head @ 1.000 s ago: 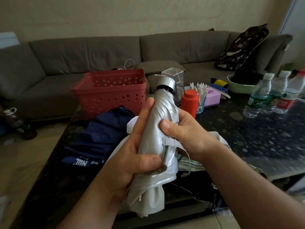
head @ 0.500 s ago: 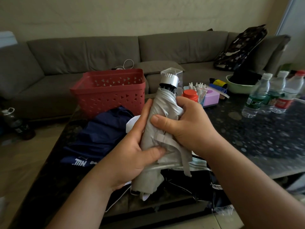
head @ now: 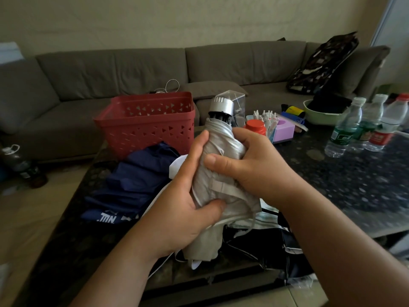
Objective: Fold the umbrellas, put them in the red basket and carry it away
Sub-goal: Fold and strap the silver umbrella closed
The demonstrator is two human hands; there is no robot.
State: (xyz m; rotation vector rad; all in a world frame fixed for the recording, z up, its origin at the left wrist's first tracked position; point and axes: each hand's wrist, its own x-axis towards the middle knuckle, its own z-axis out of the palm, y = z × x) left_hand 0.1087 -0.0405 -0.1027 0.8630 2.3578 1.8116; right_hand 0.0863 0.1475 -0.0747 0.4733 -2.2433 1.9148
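A silver folded umbrella (head: 218, 149) stands upright in front of me, its ribbed silver cap at the top. My left hand (head: 183, 202) grips its lower half, thumb across the fabric. My right hand (head: 250, 167) wraps around its upper half from the right, thumb pressed on the cloth above the white strap. The red basket (head: 146, 122) sits empty behind on the dark table. A dark blue umbrella (head: 137, 185) lies crumpled on the table left of my hands. Black fabric with thin ribs (head: 265, 242) lies under my right wrist.
The dark speckled table (head: 354, 180) carries a red-capped jar (head: 255, 127), a cup of white pens (head: 266, 118), a purple box (head: 284, 129), a green bowl (head: 321, 116) and three water bottles (head: 363, 127). A grey sofa (head: 132, 72) runs behind with a patterned bag (head: 323, 65).
My right hand slid up and further around the umbrella's upper half. The umbrella is held a little more upright and the fabric is wound tighter.
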